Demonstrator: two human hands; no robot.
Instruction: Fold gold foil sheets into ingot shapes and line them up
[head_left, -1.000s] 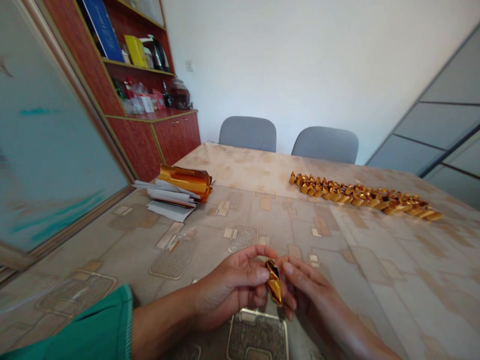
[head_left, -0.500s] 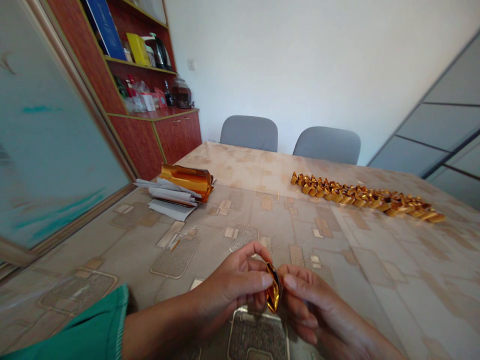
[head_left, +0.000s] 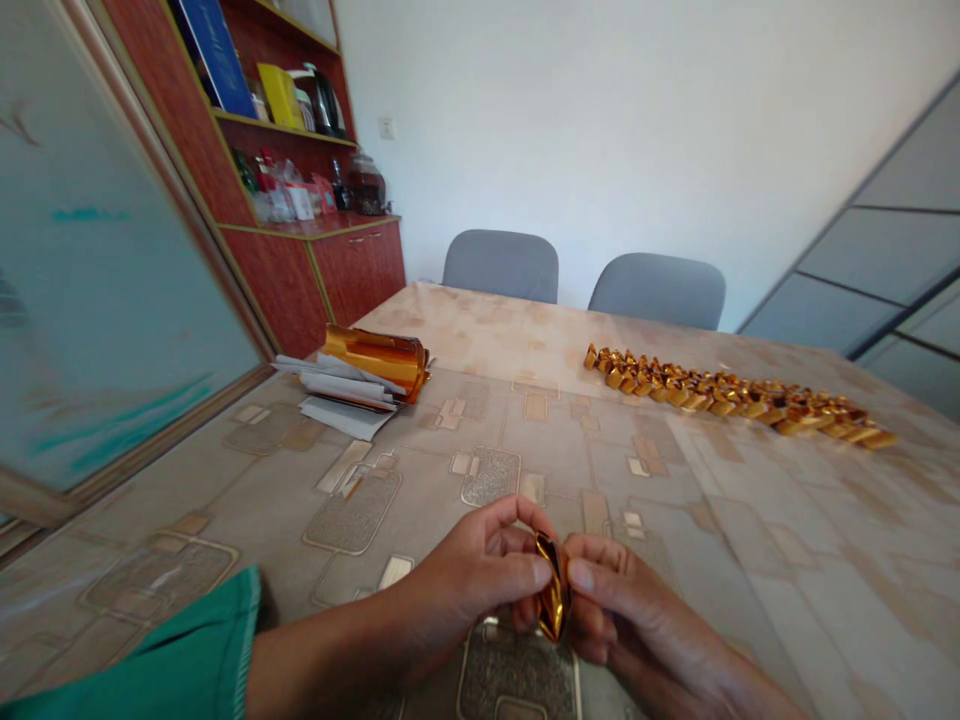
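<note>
A small folded piece of shiny gold foil paper (head_left: 554,605), pointed at its lower end, is upright between my hands above the near part of the table. My left hand (head_left: 480,560) pinches it from the left, thumb on its near face and index finger arched over toward its top. From the right, my right hand (head_left: 634,595) grips its edge with thumb and curled fingers. Parts of the fingers behind the paper are hidden. Farther off to the right lie rows of similar folded gold pieces (head_left: 724,406), packed closely together.
On the left side of the patterned tablecloth (head_left: 442,490) lies a pile of curled gold foil sheets (head_left: 379,358) with pale backs. Two grey chairs (head_left: 501,262) stand beyond the far edge. A red-brown cabinet (head_left: 360,265) stands at the back left.
My right hand has closed in on the paper, its lower fingers curling up more. The folded piece has moved slightly down and right with my left hand. The view has shifted slightly.
</note>
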